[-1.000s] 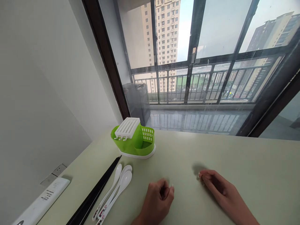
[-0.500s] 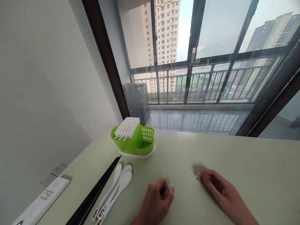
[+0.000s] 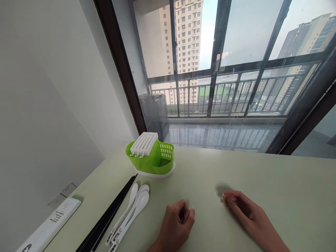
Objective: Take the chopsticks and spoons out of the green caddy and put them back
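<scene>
My left hand (image 3: 176,222) rests over the pale table, fingers curled in and closed, with nothing visible in them. To its right, my right hand (image 3: 246,211) has its thumb and fingertips pressed together in a loose pinch, and no object shows there either. Three white spoons (image 3: 134,210) with printed handle ends lie left of my left hand, their bowls pointing away from me. Beside them is a bundle of black chopsticks (image 3: 112,210). Behind the spoons stands a green utensil caddy (image 3: 147,162) with a white slotted top, small hooks and a white base. Neither hand touches these things.
A long white device (image 3: 52,224) with printed labels lies at the table's left edge. A wall socket (image 3: 68,189) sits low on the left wall. Beyond the table's (image 3: 262,175) far edge are dark-framed glass, a balcony with railing, and a grey cabinet-like box (image 3: 154,113).
The view has shifted very slightly, so the caddy, spoons and chopsticks appear a little farther right. Both hands keep the same pose and place.
</scene>
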Motion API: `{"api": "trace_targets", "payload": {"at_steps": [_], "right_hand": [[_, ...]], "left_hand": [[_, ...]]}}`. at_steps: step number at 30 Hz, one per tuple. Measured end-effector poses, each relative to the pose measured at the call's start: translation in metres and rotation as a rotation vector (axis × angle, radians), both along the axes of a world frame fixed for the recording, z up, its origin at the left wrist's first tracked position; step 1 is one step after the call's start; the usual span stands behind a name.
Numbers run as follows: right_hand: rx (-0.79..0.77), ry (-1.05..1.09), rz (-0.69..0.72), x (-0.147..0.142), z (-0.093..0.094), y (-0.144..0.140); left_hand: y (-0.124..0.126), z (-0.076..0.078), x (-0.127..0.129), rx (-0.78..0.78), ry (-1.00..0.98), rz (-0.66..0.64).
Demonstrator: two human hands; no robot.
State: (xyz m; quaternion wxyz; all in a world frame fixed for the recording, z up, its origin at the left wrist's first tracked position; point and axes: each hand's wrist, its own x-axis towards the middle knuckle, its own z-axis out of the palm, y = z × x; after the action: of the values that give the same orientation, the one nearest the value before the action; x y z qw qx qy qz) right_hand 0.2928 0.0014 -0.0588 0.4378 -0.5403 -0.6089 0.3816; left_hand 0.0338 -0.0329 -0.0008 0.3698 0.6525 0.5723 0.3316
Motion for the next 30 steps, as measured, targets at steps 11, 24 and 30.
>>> {"api": "trace_targets", "payload": {"at_steps": [11, 24, 30], "right_hand": [[-0.005, -0.008, 0.037, 0.002, -0.006, 0.001], [-0.019, -0.036, 0.032, 0.004, -0.013, 0.000], [-0.025, -0.048, 0.028, 0.004, -0.012, 0.001]], "left_hand": [[-0.044, 0.055, -0.084, 0.167, 0.364, 0.196], [-0.067, 0.070, -0.198, 0.131, 0.772, 0.524], [-0.066, 0.061, -0.222, 0.039, 0.843, 0.501]]}}
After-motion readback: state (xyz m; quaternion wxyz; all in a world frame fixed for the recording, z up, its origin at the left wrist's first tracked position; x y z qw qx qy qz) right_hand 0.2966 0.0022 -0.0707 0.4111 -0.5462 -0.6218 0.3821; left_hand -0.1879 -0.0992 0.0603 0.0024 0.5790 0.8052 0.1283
